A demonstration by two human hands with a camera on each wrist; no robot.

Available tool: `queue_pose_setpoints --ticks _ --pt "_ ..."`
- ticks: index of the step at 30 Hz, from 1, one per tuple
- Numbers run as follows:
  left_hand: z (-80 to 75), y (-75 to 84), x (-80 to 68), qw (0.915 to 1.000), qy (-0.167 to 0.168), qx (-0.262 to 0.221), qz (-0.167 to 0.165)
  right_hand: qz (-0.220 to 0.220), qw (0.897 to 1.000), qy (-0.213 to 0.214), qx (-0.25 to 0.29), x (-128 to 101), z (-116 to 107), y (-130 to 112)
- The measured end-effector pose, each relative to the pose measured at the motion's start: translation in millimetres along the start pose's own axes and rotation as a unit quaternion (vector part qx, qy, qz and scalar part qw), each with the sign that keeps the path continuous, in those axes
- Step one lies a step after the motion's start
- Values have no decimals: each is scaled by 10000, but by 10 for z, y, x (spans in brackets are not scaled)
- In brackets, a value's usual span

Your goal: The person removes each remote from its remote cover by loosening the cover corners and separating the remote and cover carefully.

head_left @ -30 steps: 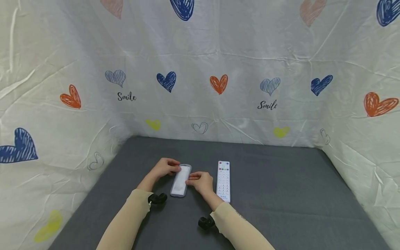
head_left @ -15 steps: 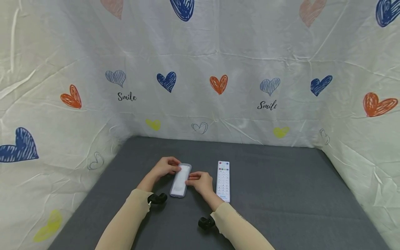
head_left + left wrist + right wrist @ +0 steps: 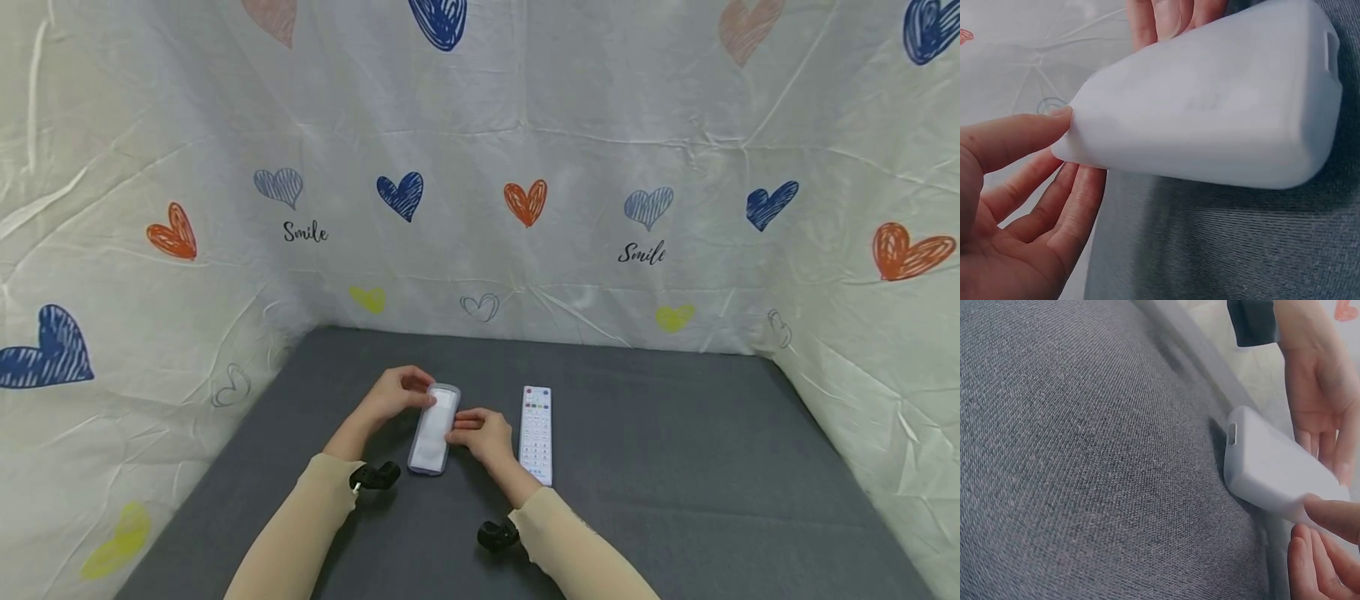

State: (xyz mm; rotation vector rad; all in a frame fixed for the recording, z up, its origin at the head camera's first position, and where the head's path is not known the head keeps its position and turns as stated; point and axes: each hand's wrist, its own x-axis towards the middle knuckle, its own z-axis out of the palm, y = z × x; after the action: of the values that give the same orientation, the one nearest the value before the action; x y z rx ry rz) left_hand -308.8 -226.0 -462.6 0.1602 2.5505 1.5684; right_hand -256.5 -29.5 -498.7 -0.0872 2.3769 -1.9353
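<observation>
A translucent grey-white silicone remote cover lies lengthwise on the dark grey tabletop. My left hand pinches its far end, which is raised a little off the surface. In the left wrist view the cover is tilted, with my thumb on its end and my fingers beneath it. My right hand pinches the cover's right edge near the middle; the right wrist view shows the cover with its near end still on the cloth. A white remote control lies flat just right of my right hand.
White cloth walls printed with coloured hearts enclose the table on the left, back and right. The grey surface stretches wide to the right of the remote and toward the front edge.
My left hand has lifted the cover's far end slightly and shifted a little away from me. The right hand and the remote have stayed put.
</observation>
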Motion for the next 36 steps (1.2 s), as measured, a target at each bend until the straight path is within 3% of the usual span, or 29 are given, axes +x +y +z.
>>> queue_pose_setpoints --ticks 5,12,21,30,36 --pt "-22 113 -47 10000 13 36 61 -51 10000 17 67 8 -3 -21" --pt "-44 434 -217 9994 -71 -5 340 -193 9996 73 198 28 -9 -48" --pt "-72 260 -90 9991 17 2 430 -297 9985 44 448 21 -12 -96" --pt "-101 296 -136 9989 93 63 454 -371 9981 38 489 16 8 -109" --pt "-118 327 -187 9975 -1 56 707 -396 9983 20 436 7 -8 -145"
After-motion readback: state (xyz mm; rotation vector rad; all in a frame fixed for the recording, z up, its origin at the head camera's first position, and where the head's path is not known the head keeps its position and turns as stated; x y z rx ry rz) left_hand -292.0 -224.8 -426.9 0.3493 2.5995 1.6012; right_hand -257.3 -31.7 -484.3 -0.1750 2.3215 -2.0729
